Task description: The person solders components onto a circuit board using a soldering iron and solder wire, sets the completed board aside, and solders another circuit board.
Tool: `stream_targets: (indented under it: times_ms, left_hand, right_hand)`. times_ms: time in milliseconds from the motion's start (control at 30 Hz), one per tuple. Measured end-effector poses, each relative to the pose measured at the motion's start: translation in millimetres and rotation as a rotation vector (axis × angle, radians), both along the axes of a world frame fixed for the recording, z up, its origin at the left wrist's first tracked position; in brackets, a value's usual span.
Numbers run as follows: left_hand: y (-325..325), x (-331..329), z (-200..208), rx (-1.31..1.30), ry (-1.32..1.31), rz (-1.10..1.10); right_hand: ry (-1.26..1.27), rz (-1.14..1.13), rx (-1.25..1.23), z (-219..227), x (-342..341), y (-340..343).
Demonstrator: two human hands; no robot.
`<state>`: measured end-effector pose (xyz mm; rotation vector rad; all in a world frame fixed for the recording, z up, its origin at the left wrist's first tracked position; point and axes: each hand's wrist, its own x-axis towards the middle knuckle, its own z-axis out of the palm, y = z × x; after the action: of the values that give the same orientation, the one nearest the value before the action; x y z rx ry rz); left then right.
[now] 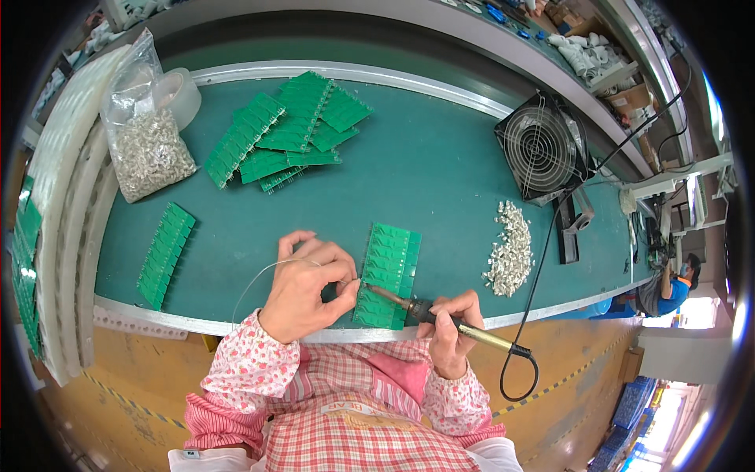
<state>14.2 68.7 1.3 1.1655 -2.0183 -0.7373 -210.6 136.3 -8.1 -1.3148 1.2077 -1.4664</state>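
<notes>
A green circuit board panel (pixel 389 271) lies near the front edge of the green work surface (pixel 425 173). My left hand (pixel 303 287) pinches a thin solder wire (pixel 263 274) and holds its end at the panel's left edge. My right hand (pixel 450 334) grips a soldering iron (pixel 425 312) by its handle. The iron's tip meets the wire end at the panel's lower left.
A heap of green panels (pixel 287 130) lies at the back left, one more panel (pixel 165 256) at the left. A bag of small metal parts (pixel 145 134) and a tape roll (pixel 179 94) stand far left. Loose metal parts (pixel 510 248) and a fan (pixel 541 148) are on the right.
</notes>
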Motion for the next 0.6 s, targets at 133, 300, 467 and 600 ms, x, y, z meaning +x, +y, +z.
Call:
stream_targets:
  times_ms: [133,300,467,600]
  left_hand:
    - [0.2,0.8,0.6,0.03,0.004,0.003]
    - [1.2,0.8,0.1,-0.027,-0.022,-0.014]
    - [1.4,1.0,-2.3,-0.007,0.012,0.002]
    - [1.4,0.3,-1.5,-0.006,0.015,-0.002]
  right_hand:
    - [-0.02,-0.013,0.019,0.9,1.7,1.1]
    - [-0.006,-0.023,0.017,-0.4,1.9,2.7]
    - [0.0,-0.016,-0.007,-0.9,1.8,2.0]
    - [-0.002,-0.027,-0.001,0.9,2.8,2.1]
